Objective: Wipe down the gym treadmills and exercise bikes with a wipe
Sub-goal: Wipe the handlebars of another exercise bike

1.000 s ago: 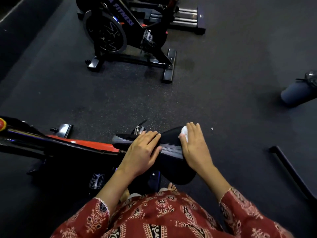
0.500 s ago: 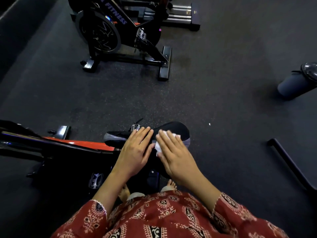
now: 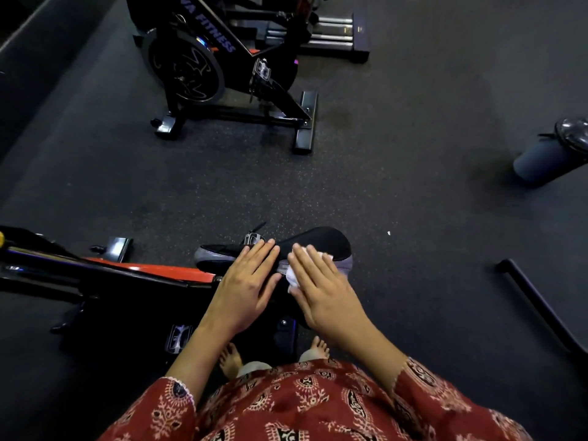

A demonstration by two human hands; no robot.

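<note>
A black and grey bike saddle (image 3: 321,241) sits in front of me on an exercise bike with a black and orange frame (image 3: 149,270). My left hand (image 3: 246,286) lies flat with straight fingers on the saddle's narrow front part. My right hand (image 3: 321,289) presses a white wipe (image 3: 294,276) onto the middle of the saddle with flat fingers. Only the wipe's edges show from under my palm and fingers.
A second black exercise bike (image 3: 206,68) stands on the dark rubber floor ahead. A grey cylinder with a black lid (image 3: 547,154) is at the right edge. A black floor bar (image 3: 537,307) runs along the lower right. My bare feet (image 3: 230,358) stand under the saddle.
My right hand has slid the wipe from the saddle's wide rear end toward its middle, next to my left hand. My left hand stays on the saddle's front.
</note>
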